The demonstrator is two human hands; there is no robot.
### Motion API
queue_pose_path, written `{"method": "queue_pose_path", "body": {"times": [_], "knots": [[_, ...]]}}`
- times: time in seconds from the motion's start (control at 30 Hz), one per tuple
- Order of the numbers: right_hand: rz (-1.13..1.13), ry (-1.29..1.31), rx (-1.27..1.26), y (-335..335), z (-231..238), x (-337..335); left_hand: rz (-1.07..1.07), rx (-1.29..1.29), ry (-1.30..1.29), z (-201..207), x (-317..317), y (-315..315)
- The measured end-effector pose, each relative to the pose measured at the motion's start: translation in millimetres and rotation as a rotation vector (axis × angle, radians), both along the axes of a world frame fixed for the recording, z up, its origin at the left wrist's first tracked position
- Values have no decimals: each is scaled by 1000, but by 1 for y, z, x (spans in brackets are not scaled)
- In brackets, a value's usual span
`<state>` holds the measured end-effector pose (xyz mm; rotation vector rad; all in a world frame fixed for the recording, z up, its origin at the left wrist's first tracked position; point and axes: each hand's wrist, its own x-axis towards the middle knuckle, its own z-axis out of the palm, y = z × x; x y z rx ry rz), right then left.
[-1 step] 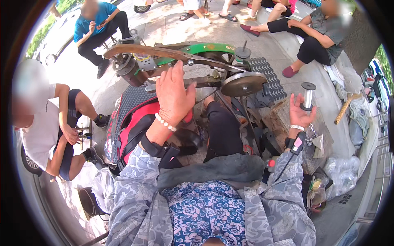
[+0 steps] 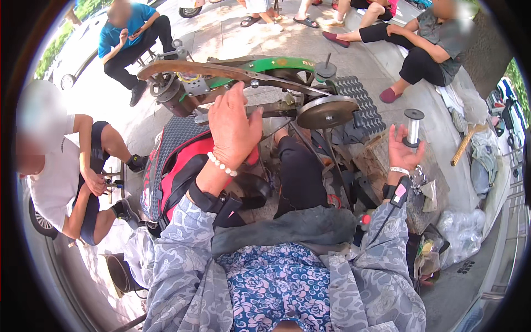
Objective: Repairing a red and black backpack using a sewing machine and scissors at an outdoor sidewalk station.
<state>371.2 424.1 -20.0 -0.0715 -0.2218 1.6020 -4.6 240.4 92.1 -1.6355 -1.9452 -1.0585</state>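
Note:
My left hand (image 2: 235,130) is raised palm away beside an old hand-cranked sewing machine (image 2: 287,65), fingers stretched and thumb apart, with nothing seen in it. Whether its fingertips touch the machine's long brown arm (image 2: 213,70) I cannot tell. That machine has a green body and a round metal wheel (image 2: 328,113) on its near side. Further right, my right hand (image 2: 405,152) is turned palm up. Its fingers and thumb hold the lower end of a spool of pale thread (image 2: 412,130), which stands nearly upright with dark flanges at both ends.
A red and black bag (image 2: 185,160) lies below the machine at left. People sit at the left (image 2: 55,171), far left (image 2: 135,41) and far right (image 2: 428,52). Right of my right hand are a wooden-handled tool (image 2: 463,146) and clear plastic bags (image 2: 462,232). A cloth (image 2: 285,229) covers my lap.
Almost nothing differs. My right hand with the spool and the machine both appear shifted very slightly to the left.

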Motion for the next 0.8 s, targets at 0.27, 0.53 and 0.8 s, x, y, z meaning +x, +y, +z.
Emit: {"method": "queue_pose_path", "body": {"times": [0.27,0.53,0.8], "knots": [[108,5,-193,1,-8,-56,-170,-114,-732,-10,3,-25],[28,90,-354,17,-40,-92,-138,-320,-752,4,-1,-104],[2,110,-385,22,-38,-99,-781,-118,-823,36,-37,-113]]}}
